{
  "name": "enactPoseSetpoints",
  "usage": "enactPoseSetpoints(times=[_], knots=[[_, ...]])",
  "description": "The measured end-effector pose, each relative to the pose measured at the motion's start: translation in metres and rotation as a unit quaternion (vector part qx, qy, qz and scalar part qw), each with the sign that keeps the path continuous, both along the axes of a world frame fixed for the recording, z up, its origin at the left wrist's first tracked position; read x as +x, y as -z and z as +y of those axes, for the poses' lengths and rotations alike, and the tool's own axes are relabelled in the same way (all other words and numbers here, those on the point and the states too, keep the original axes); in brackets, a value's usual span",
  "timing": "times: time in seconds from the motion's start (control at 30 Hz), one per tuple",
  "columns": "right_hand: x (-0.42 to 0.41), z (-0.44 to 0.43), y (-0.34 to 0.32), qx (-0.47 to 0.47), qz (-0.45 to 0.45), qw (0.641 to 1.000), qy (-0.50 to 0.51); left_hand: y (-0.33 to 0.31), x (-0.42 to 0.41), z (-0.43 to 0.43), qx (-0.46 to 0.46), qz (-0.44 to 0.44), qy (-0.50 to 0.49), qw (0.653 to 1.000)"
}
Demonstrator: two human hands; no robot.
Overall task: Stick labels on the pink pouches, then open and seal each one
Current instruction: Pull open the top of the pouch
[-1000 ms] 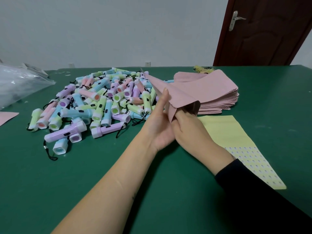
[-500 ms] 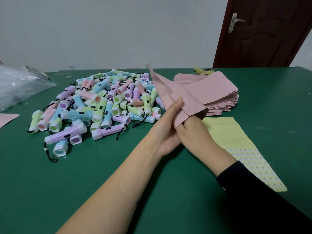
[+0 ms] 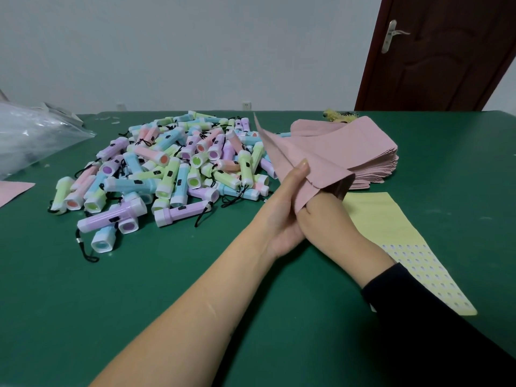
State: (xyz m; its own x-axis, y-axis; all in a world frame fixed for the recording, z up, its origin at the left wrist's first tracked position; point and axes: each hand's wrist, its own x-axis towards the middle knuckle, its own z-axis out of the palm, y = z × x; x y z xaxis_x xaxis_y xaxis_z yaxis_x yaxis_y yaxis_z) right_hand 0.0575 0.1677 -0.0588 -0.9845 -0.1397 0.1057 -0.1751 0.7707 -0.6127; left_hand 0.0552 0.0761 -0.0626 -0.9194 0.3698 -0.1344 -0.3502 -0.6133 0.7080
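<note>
My left hand [image 3: 282, 213] holds a pink pouch [image 3: 290, 155] up off the green table, its thumb lying along the pouch's near face. The pouch's closed end points up and away over the flashlights. My right hand [image 3: 326, 216] reaches into the pouch's open mouth; its fingers are hidden inside. A thick stack of pink pouches [image 3: 368, 146] lies just behind both hands. To the right of my right wrist lies a yellow label sheet [image 3: 391, 227] with rows of small stickers on its near half.
A large pile of pastel mini flashlights [image 3: 178, 169] with black cords covers the table's middle left. A clear plastic bag [image 3: 33, 135] sits far left, with another pink pouch [image 3: 14, 191] at the left edge. A brown door [image 3: 446, 51] stands at the back right.
My right hand has slid deeper into the pouch's mouth. The pouch's tip has swung up and to the right, and my left thumb has shifted up along its face.
</note>
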Motion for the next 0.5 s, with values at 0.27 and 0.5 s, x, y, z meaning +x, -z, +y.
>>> enactPoseSetpoints(times=[0.27,0.5], knots=[[0.007,-0.008,-0.003,0.047,0.263,0.961,-0.078,-0.011,-0.004,-0.012,0.025,0.039,-0.042,0.998],[0.022,-0.018,-0.002,-0.063,0.431,0.885,-0.162,-0.025,-0.002,-0.07,0.12,0.058,-0.082,0.988]])
